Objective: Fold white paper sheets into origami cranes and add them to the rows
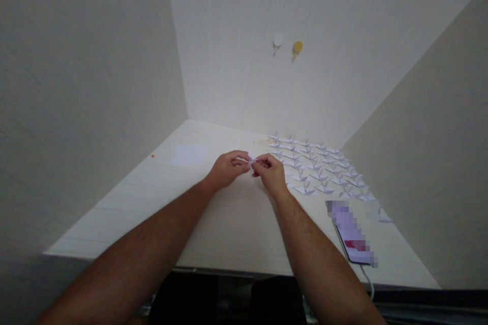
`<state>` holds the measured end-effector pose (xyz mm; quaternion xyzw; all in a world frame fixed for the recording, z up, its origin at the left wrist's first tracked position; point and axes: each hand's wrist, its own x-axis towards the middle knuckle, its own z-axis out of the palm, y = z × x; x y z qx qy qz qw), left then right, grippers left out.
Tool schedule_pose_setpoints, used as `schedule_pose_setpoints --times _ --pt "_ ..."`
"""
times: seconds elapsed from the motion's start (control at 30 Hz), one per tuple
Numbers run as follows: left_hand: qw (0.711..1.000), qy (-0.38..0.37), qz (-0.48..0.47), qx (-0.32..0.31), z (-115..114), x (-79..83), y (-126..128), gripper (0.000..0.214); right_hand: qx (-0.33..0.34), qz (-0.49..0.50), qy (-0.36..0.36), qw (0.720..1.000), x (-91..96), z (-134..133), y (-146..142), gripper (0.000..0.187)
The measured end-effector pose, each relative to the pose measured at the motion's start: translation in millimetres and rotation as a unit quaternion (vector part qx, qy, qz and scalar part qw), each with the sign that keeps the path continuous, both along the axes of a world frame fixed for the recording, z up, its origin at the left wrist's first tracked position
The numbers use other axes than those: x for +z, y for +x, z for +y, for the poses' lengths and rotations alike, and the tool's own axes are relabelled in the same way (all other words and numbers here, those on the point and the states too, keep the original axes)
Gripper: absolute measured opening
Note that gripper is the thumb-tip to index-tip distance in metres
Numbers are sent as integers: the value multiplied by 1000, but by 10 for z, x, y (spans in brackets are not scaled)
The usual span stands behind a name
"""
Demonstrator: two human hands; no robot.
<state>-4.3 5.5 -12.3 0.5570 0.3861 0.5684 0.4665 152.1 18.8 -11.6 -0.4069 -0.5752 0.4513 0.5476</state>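
Note:
Above the middle of the white table, both hands meet at a small piece of folded white paper [250,161]. My left hand [229,168] pinches it from the left between thumb and fingers. From the right, my right hand [270,170] grips it with thumb and forefinger, the other fingers curled. Most of the paper is hidden by the fingertips, so its exact shape cannot be made out. Just right of my right hand, several rows of folded white paper cranes [313,166] stand on the table.
A phone [353,233] with a cable [368,279] lies at the table's [236,233] front right. White paper sheets [189,154] lie at the back left, near a small orange spot [153,156]. Walls enclose three sides; a white hook [277,40] and a yellow hook [297,47] hang behind.

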Motion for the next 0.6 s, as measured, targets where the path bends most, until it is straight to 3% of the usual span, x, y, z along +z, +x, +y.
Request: schedule_pose_setpoints --times 0.2,0.37,0.6 --pt "999 -7 8 50 7 -30 24 22 26 53 -39 997 0 -25 -21 21" --pt "997 -7 -51 57 -38 29 47 25 26 140 -67 988 0 -26 -33 22" --pt "996 -4 -61 64 -79 67 90 24 29 219 -104 970 9 -35 -51 30"
